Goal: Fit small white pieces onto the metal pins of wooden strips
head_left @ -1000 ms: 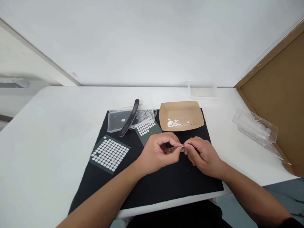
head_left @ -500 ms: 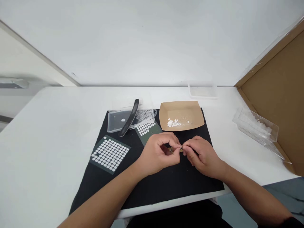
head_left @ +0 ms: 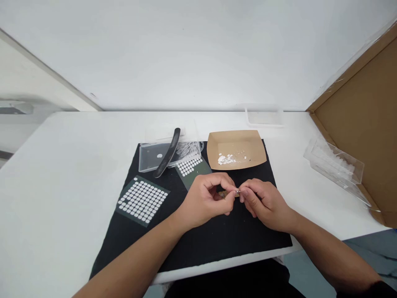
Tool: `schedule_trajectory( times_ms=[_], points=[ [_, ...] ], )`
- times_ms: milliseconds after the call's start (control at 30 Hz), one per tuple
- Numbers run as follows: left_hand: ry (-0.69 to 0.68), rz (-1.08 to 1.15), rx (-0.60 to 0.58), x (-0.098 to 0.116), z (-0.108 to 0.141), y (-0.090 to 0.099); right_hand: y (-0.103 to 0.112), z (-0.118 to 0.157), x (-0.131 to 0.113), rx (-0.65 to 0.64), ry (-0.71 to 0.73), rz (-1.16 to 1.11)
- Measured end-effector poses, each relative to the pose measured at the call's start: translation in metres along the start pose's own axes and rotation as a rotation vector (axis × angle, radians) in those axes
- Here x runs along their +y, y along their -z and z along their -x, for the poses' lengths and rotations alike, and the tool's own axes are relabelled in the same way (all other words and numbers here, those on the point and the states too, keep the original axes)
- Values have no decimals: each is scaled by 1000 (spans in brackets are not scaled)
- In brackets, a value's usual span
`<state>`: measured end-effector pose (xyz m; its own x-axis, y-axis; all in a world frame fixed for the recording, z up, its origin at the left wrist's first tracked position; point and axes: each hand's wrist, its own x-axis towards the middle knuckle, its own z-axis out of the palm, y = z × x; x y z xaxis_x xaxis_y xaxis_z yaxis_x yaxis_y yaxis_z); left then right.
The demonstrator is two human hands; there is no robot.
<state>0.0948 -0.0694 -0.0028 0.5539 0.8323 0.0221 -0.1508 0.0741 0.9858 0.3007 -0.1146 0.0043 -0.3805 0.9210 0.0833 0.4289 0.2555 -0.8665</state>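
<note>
Both the left hand (head_left: 207, 200) and the right hand (head_left: 268, 205) pinch with thumb and forefinger at one small shiny piece (head_left: 237, 192), which sits directly between their fingertips, above the black mat (head_left: 217, 246) on the desk (head_left: 62, 165). Neither is nearer: the left fingers close on it from the left, the right ones from the right. Its long axis seems to run crosswise, from one hand toward the other, though the fingers cover too much to be sure. A small brown item (head_left: 222, 193) shows partly behind the left fingers. Beyond the hands, the brown tray (head_left: 235, 137) holds white bits (head_left: 226, 159); a dotted sheet (head_left: 142, 200) lies left.
</note>
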Motion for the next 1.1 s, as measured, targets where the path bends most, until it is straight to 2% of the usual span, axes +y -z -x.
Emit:
schedule_trajectory(
  times_ms=[467, 1100],
  points=[
    [-16, -69, 7, 0, -1, 2, 1, -1, -3, 1, -50, -104],
    [-182, -354, 77, 6, 0, -4, -1, -2, -1, -12, 1, 24]
  ],
)
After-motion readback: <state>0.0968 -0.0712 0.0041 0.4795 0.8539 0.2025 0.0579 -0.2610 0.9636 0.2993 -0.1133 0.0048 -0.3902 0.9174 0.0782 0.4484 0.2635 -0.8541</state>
